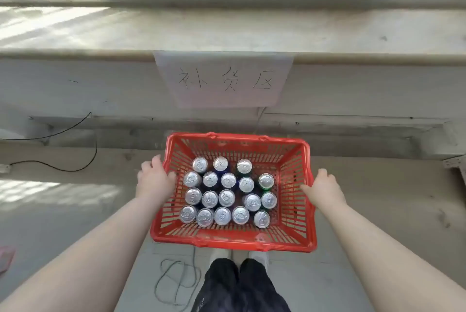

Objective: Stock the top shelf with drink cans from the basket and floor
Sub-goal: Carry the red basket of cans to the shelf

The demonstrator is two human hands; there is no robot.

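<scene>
A bare restocking corner, shop-style: a white paper sheet (224,79) hand-lettered 补货区 ("restock area") hangs from the pale stone window ledge (227,31) at twelve o'clock. Below it, a red slatted plastic shopping basket (232,243) holds silver-topped drink cans (227,197) over grey concrete floor (378,210), and a loose black cable (63,170) trails at nine o'clock.
</scene>
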